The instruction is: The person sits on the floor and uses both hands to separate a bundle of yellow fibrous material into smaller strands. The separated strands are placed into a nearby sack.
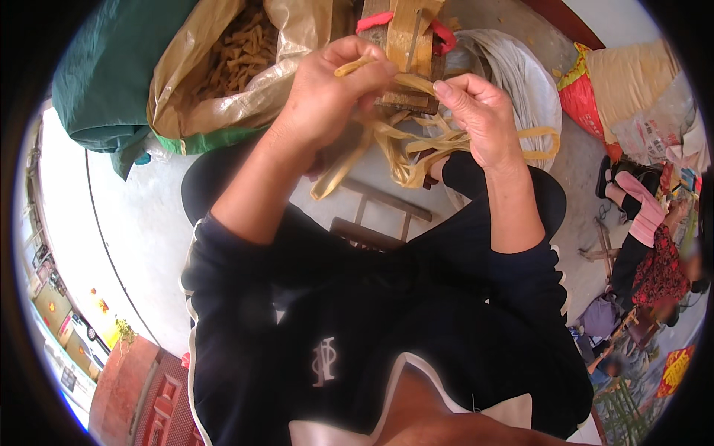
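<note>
My left hand (327,93) pinches one end of a flat tan strip (355,65) between thumb and fingers. My right hand (480,115) grips a bundle of the same tan strips (405,152), which loop and hang down between my knees. Both hands are held close together just in front of a small wooden frame (407,44) with a red band round it. The strip ends run from my fingers toward that frame.
A tan plastic sack (223,67) full of short brown strips stands at upper left beside green cloth (104,82). A white woven sack (520,74) lies at upper right. A wooden stool (372,223) sits under my legs. Another person (647,253) sits at right on the concrete floor.
</note>
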{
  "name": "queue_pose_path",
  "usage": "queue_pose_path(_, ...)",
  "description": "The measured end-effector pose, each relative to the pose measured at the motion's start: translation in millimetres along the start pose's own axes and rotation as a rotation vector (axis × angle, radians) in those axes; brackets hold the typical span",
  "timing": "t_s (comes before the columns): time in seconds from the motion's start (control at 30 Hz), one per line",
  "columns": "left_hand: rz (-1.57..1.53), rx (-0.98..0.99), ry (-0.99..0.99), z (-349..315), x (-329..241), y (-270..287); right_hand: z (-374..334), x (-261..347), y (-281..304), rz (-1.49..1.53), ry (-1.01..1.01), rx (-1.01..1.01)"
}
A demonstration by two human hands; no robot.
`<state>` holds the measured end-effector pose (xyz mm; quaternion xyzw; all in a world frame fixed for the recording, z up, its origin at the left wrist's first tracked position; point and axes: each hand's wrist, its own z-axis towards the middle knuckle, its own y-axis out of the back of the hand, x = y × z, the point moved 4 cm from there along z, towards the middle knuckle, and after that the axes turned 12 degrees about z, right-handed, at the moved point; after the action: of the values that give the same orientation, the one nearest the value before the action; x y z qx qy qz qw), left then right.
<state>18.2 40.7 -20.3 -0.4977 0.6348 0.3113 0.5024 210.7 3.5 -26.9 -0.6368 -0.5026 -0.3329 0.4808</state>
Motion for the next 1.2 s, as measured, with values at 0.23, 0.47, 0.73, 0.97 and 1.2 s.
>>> queue_pose_path(0.23,0.319,-0.175,0.029,45.8,34.5,1.0,40.8,-3.4,8.5,-0.633,0.375,-0.244)
queue_pose_path(0.47,0.756,-0.31,-0.442,30.9,9.0,3.9,23.9,8.0,-14.6,-0.847,0.814,-0.167)
queue_pose_path(0.73,0.375,0.335,0.022,-20.5,15.2,-41.8,-7.1,30.5,-37.6,-0.643,1.23,0.172)
queue_pose_path(0.97,0.089,0.844,0.066,-46.2,-26.4,-49.7,-9.5,49.0,-6.3,-0.443,0.863,-0.105)
queue_pose_path(1.2,1.16,0.015,-1.026,-23.8,-22.0,-21.8,-10.3,-25.2,-34.0,0.388,-0.262,0.34)
